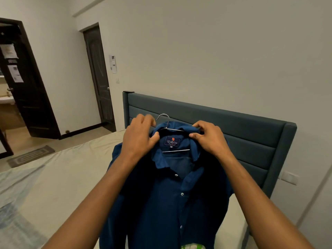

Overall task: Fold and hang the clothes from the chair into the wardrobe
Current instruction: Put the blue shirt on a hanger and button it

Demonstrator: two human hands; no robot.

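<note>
Left hand at frame centre, fingers curled, thumb and fingers pinching left side of collar on blue shirt. Right hand just right of it, thumb and forefinger pinching right side of same collar, remaining fingers bent over the fabric. Both forearms running in from bottom edge of frame, bare. Shirt held up in centre and lower centre of frame, front facing camera, collar spread open, neck label with "Ridhiya" and "M" visible between the two hands. Placket with small light buttons running down lower centre; upper part open, lower part looks closed, hard to tell. Metal hanger inside the shirt: hook poking up above collar between the hands, one wire bar across top of collar, another just below the label. Shoulders of shirt draped off to either side, sleeve hanging dark at lower left of garment. Bed with pale sheet filling lower left, shirt hanging above or against its right part; contact unclear. Grey-blue padded headboard behind the hands, running from centre to right of frame. Closed dark door upper left of centre, open dark door at far left. Rug on floor at left edge. Something white and green at bottom edge under shirt, not identifiable.
</note>
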